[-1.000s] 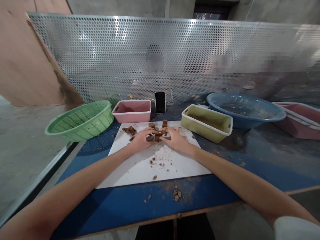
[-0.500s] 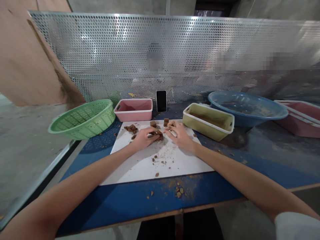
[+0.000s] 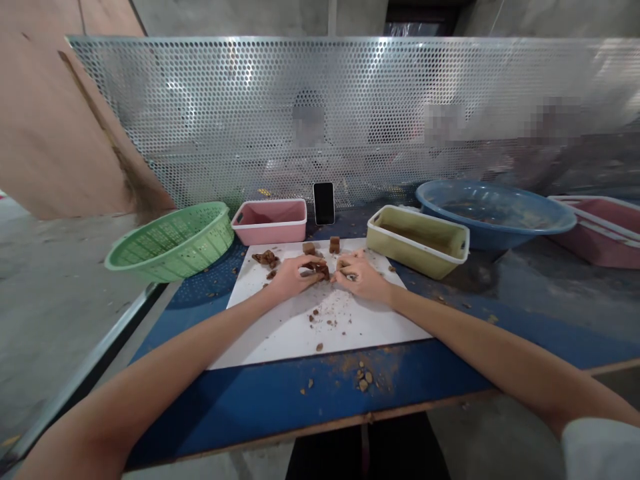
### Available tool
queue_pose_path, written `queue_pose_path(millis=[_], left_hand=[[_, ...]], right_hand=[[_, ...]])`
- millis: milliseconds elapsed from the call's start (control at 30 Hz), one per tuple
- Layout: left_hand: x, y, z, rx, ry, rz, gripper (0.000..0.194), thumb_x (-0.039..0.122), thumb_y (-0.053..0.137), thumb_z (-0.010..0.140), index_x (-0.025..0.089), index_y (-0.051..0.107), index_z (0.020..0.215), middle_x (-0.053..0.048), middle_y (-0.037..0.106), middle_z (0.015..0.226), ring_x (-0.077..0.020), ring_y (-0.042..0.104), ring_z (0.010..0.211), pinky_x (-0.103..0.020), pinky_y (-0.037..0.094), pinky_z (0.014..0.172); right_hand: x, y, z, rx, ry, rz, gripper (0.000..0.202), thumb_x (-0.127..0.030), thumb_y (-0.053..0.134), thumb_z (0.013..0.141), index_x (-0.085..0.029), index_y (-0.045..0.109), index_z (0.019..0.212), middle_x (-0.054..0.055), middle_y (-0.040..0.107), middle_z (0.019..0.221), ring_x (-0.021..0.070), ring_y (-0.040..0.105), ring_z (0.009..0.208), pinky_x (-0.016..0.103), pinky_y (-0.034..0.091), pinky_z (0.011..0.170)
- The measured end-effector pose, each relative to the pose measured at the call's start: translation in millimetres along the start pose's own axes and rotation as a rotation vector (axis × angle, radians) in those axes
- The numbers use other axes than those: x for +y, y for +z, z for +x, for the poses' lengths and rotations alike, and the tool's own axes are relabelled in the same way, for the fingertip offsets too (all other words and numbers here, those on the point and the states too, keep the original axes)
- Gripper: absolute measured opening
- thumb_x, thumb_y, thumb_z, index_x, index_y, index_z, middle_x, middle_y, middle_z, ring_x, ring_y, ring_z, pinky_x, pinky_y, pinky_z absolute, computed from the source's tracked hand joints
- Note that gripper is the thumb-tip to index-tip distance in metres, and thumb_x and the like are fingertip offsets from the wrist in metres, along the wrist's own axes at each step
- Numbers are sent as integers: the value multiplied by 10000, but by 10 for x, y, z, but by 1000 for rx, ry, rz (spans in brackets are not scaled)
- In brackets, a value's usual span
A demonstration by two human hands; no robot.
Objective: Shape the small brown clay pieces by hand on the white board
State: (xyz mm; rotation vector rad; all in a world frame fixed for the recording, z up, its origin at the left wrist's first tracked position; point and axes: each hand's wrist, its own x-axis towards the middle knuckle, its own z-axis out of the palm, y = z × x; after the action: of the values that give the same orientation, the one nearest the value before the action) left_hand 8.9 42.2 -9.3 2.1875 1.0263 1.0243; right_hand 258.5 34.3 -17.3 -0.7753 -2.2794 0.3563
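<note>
Over the white board (image 3: 280, 337), my left hand (image 3: 291, 279) grips a dark brown, clay-like lump (image 3: 323, 270) between thumb and fingers. My right hand (image 3: 366, 280) sits just right of it, fingers curled and fingertips close together by the lump's right side; whatever they pinch, if anything, is too small to make out. Behind the hands stand two small brown blocks (image 3: 335, 245). A darker irregular brown lump (image 3: 265, 258) lies left of my left hand. Crumbs (image 3: 327, 317) are scattered on the board in front of the hands.
A green basket (image 3: 175, 250) and a pink bin (image 3: 273, 230) stand at the left. Behind the board, a phone (image 3: 324, 203) leans upright. To the right are an olive bin (image 3: 417, 250), a blue basin (image 3: 500, 230) and another pink bin (image 3: 600, 243). A perforated metal screen (image 3: 225, 120) closes the back.
My right hand has come down slightly toward me, its fingertips now lower and curled near the lump. The left hand keeps its grip. The whole view has shifted a little.
</note>
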Motion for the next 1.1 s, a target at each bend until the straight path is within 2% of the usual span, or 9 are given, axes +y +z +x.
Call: queue_pose_path(millis=[133, 333, 533, 733, 867, 1033, 1100], left_hand=[[18, 19, 14, 4, -13, -36, 266, 362, 780, 893, 205, 794, 1107, -86, 827, 1143, -258, 775, 1078, -397, 622, 985], [35, 54, 21, 18, -37, -64, 245, 325, 827, 843, 200, 792, 1051, -83, 828, 1082, -257, 777, 1022, -414, 630, 962], [26, 103, 26, 16, -98, -164, 245, 300, 822, 827, 186, 785, 1041, -92, 824, 1068, -247, 777, 1004, -418, 643, 944], [-10, 96, 36, 12, -119, -212, 264, 317, 838, 807, 188, 788, 1032, -90, 829, 1047, -246, 784, 980, -424, 654, 942], [-12, 89, 33, 6, -120, -206, 303, 352, 848, 804, 182, 790, 1048, -103, 828, 1053, -259, 784, 1001, -435, 651, 953], [-20, 100, 33, 3, -119, -227, 287, 358, 837, 813, 184, 789, 1036, -100, 828, 1041, -256, 789, 985, -429, 656, 940], [-29, 105, 32, 4, -113, -219, 284, 355, 839, 812, 185, 789, 1033, -100, 829, 1038, -258, 788, 990, -438, 654, 951]], right_hand=[[14, 1, -2, -16, -23, -62, 396, -268, 500, 1077, -210, 685, 732, 46, 659, 858, 213, 614, 887, 490, 365, 989], [75, -103, 0, -42, -77, -77, 197, -331, 650, 1036, -223, 744, 902, 56, 699, 962, 241, 650, 980, 489, 355, 1022], [126, -114, 6, -109, -113, -116, 234, -343, 624, 1068, -224, 791, 956, 69, 712, 992, 244, 647, 1008, 483, 362, 1026], [108, -116, 2, -64, -106, -143, 198, -326, 637, 1070, -234, 795, 995, 65, 702, 1018, 234, 644, 1006, 466, 371, 1019], [90, -124, 9, -97, -104, -152, 178, -310, 660, 1054, -238, 798, 969, 64, 695, 1035, 230, 630, 1007, 478, 373, 1025], [97, -123, 7, 6, -82, -151, 198, -318, 636, 1066, -237, 784, 963, 80, 691, 1046, 233, 616, 988, 494, 400, 1020], [107, -121, 7, -19, -114, -141, 181, -313, 652, 1051, -241, 780, 945, 75, 690, 1040, 233, 626, 988, 497, 405, 1023]])
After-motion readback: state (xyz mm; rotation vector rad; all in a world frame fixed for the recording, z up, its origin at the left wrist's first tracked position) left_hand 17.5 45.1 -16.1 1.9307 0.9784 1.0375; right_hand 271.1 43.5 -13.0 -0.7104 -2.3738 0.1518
